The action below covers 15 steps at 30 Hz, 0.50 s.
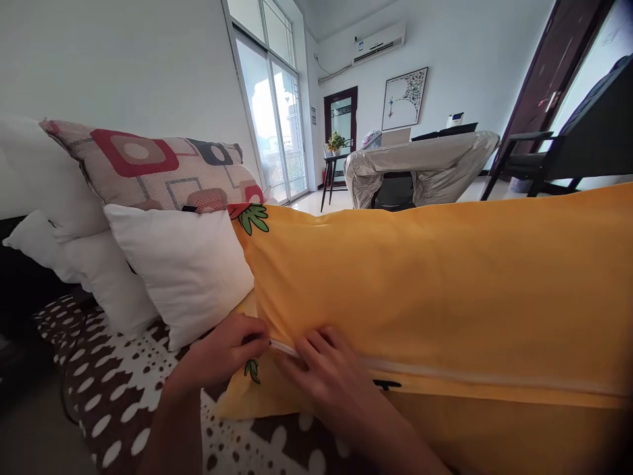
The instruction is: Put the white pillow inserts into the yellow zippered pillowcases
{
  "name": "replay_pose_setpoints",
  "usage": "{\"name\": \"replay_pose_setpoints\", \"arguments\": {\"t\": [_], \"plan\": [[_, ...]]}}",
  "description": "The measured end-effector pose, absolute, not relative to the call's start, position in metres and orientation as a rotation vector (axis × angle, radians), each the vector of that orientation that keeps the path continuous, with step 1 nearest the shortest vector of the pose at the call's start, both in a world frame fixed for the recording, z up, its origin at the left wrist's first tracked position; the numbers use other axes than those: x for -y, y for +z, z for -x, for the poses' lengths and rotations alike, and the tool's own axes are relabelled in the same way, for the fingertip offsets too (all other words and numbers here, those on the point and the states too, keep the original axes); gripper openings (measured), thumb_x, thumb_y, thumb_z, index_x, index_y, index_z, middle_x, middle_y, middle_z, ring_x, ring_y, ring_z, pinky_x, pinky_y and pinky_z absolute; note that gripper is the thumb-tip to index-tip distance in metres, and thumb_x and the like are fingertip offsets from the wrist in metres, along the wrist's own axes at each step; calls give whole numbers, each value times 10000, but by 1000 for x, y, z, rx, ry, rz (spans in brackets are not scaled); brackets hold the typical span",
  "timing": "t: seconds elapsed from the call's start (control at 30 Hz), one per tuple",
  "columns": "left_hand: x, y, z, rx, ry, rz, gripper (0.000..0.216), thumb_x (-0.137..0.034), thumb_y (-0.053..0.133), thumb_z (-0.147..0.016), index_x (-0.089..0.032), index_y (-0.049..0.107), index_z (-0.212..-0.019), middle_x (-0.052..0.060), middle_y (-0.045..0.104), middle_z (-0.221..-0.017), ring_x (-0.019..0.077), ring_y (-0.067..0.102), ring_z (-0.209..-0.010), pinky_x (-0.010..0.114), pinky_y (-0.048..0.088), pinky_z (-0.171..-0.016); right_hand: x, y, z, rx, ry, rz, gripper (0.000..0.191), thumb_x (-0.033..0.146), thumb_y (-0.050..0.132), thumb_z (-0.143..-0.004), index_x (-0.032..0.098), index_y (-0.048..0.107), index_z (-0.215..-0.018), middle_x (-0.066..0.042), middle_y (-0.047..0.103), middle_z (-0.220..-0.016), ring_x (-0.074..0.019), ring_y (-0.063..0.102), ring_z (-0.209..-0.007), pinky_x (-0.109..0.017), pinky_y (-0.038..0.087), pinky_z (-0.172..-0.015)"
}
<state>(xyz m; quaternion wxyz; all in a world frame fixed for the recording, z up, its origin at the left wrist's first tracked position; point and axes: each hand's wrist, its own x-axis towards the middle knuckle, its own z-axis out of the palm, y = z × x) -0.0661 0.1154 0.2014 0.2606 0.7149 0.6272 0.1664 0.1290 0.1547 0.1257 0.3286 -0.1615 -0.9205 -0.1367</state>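
A long orange cushion cover (425, 277) with green leaf prints stretches across the bed in front of me. Along its lower side runs a pale zipper (475, 377). My left hand (230, 346) is closed in a pinch on the cover's edge at the zipper's left end. Just to its right, my right hand (329, 379) has its fingers curled onto the cover at the zipper, pressing the fabric beside the seam. Whether a zipper pull lies between the fingers is hidden. Part of the cover spreads below both hands on the sheet.
A white cushion (188, 267) leans left of the cover, with more white pillows (106, 277) behind it. A patterned pillow (163, 168) rests on top. The brown dotted sheet (119, 396) lies underneath. Beyond stand a plastic-covered piece of furniture (435, 161) and a dark chair (588, 132).
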Motion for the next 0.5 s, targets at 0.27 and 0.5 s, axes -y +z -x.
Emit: {"name": "replay_pose_setpoints", "arguments": {"t": [0.27, 0.5], "plan": [[-112, 199, 67, -1762, 427, -2000, 331, -353, 424, -860, -159, 402, -592, -11, 411, -597, 113, 384, -612, 253, 266, -577, -155, 121, -126, 2354, -315, 411, 282, 85, 466, -865, 158, 561, -1121, -42, 538, -840, -186, 421, -767, -355, 295, -772], [-112, 200, 68, -1700, 486, -1952, 315, -319, 448, -853, -158, 385, -590, -21, 374, -582, 102, 352, -589, 260, 238, -559, -152, 122, -124, 2318, -334, 444, 192, 57, 453, -861, 140, 589, -968, -43, 550, -802, -184, 438, -745, -357, 298, -763]]}}
